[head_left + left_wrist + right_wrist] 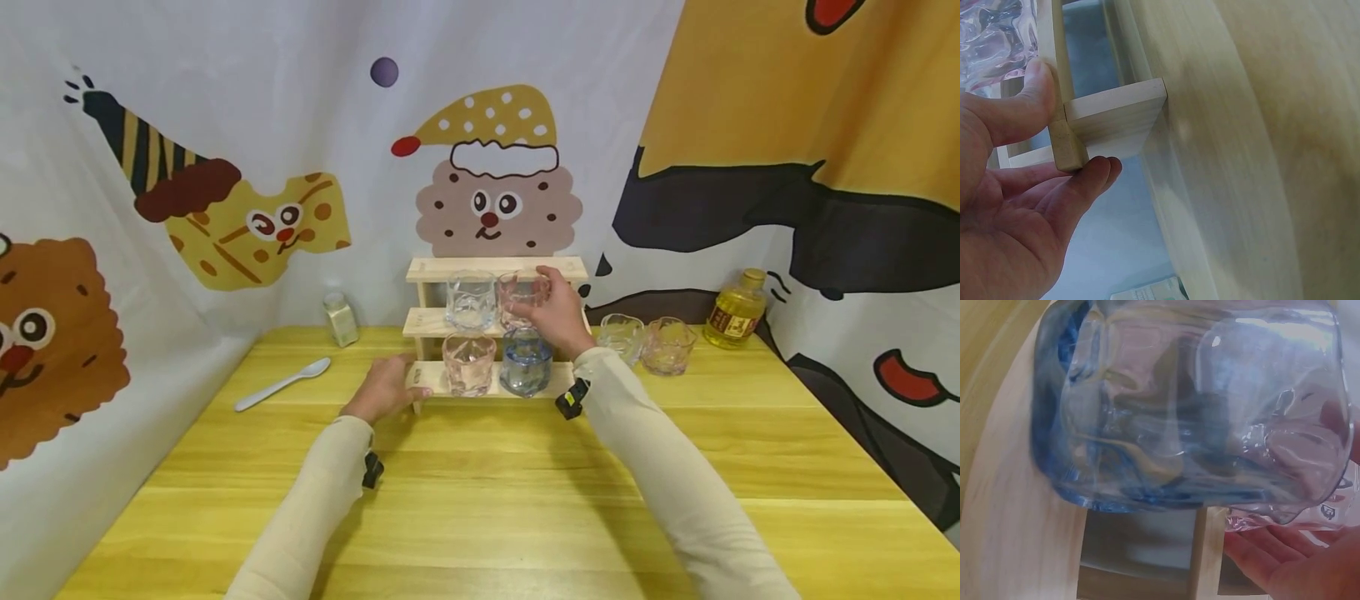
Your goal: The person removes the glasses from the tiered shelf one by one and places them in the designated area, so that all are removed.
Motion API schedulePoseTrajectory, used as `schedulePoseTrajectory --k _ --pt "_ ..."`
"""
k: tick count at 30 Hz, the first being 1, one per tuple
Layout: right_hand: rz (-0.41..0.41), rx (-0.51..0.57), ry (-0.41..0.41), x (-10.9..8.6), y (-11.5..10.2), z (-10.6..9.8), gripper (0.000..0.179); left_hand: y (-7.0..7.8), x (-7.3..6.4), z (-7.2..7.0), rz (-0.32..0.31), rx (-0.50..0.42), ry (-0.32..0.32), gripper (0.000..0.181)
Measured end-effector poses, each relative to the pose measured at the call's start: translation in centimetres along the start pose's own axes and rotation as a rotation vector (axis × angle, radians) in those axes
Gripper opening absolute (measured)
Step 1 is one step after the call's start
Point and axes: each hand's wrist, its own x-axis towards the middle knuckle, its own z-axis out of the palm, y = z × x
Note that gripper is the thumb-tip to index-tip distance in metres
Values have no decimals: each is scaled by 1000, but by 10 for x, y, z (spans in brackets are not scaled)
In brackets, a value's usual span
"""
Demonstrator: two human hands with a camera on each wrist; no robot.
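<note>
Rack reference: clock face centred on the three-tier wooden rack (431, 270), head view, 12 away from the person.

Left hand (384, 387): pinches the rack's bottom tier at its 8 o'clock end, thumb above, fingers beneath; apparently steadying it. Right hand (561, 315): fingers and thumb around the held pink tumbler (517, 289), at the 1 o'clock part of the middle tier. Whether its base bears fully on the tier cannot be told.

Done: clear tumbler (471, 302) on the middle tier, just beside the held one at its 9 o'clock; front pink tumbler (469, 367) and blue tumbler (527, 367) on the bottom tier.

Left: release of the held tumbler. Second clear tumbler (621, 337) and third pink tumbler (669, 346) stand on the table (480, 500), off the rack, toward 3 o'clock. If these belong on it too, judged roughly two-thirds complete.
</note>
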Motion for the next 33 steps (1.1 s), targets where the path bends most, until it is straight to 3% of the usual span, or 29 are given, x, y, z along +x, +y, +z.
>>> schedulePoseTrajectory --k 10,16,33 --pt "-10 -15 57 0 -13 -9 87 1 0 0 0 -17 1 72" --pt "-28 27 31 -1 -19 -20 87 1 0 0 1 -4 2 71" --pt "-11 -8 0 -21 -19 -67 87 -2 0 1 18 -10 15 72"
